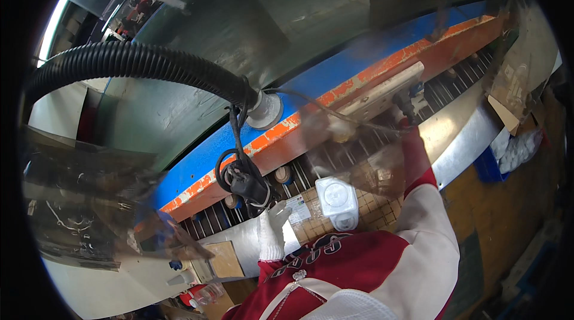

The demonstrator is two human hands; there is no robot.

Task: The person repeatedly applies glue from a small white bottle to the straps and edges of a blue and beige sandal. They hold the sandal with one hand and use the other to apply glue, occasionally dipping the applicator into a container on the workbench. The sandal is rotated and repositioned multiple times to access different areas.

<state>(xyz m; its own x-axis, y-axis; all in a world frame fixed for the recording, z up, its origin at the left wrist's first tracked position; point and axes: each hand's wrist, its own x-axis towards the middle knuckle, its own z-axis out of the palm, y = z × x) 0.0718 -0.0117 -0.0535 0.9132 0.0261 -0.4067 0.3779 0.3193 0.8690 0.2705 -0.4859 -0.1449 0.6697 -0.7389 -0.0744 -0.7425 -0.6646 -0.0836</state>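
Clear plastic sheet raised over roller conveyor, right hand gripping its edge, gloved left hand resting open beside white container.

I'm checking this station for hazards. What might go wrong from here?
1. The left hand in its white glove sits right by the dangling black cable and plug; it may snag.
2. The right hand reaches over the rollers through clear film, which blurs the view, so its grip is hard to judge.
3. The white container lies loose on the cardboard and may slide.
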